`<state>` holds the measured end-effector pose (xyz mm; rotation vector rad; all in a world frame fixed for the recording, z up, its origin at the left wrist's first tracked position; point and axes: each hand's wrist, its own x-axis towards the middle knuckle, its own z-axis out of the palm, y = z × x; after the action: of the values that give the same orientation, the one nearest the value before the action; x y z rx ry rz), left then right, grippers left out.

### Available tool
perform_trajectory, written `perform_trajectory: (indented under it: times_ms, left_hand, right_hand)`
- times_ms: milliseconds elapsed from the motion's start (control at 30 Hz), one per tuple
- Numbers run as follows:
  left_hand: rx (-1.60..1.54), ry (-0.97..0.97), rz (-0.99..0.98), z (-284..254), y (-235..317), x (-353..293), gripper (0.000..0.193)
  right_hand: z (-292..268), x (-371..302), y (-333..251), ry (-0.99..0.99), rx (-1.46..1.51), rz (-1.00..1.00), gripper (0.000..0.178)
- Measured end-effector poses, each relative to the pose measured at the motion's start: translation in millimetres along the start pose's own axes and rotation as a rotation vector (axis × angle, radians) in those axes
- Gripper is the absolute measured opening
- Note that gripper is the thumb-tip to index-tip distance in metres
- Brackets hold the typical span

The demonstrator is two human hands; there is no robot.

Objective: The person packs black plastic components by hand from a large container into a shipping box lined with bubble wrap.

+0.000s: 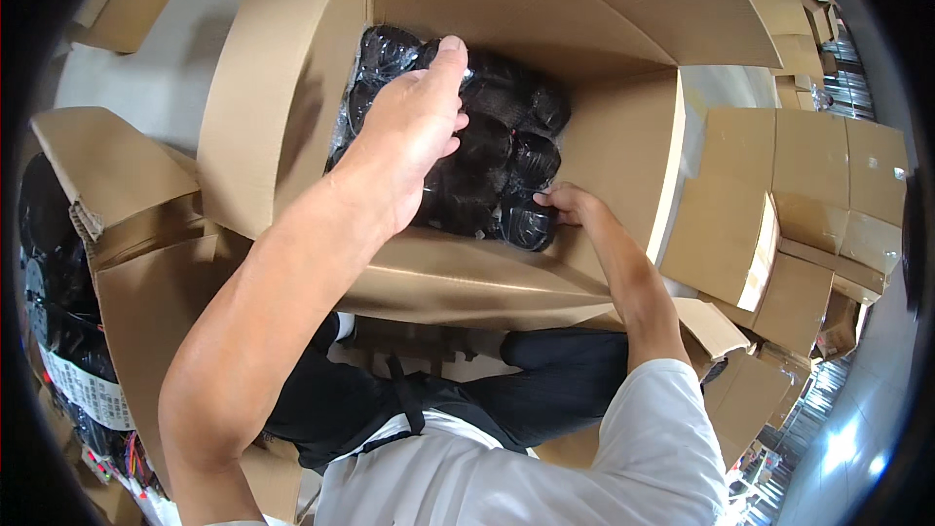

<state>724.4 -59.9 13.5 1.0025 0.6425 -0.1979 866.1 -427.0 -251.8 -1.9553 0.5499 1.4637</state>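
Note:
In front of me stands a large open cardboard box [623,127]. Several black rounded bundles [484,141] in shiny clear film lie packed in rows on its bottom; what is inside the film I cannot make out. My left hand [417,115] is over the bundles on the left side, palm turned inward, thumb stretched out and fingers apart, with nothing seen in it. My right hand [570,203] reaches in at the near right corner, its thumb and fingers closed on the edge of a black film-wrapped bundle [529,224].
The box's flaps stand raised, one at the left [268,88]. To my left another open carton [146,263] is beside black wrapped goods [63,292] with a white label. Folded cardboard cartons [779,175] are piled on the right. My legs [555,380] are against the box's near side.

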Motion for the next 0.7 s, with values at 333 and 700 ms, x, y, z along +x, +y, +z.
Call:
perform_trajectory:
  times_ms: [333,700]
  left_hand:
    - [0.012,-0.026,0.023,-5.0,0.8,-7.2,0.089]
    - [0.145,0.074,0.132,5.0,-1.7,-9.9,0.068]
  right_hand:
    - [19.9,-7.0,18.3,0.366,-1.045,-0.451,0.053]
    - [7.7,11.5,71.3,0.242,-1.713,-0.880,0.110]
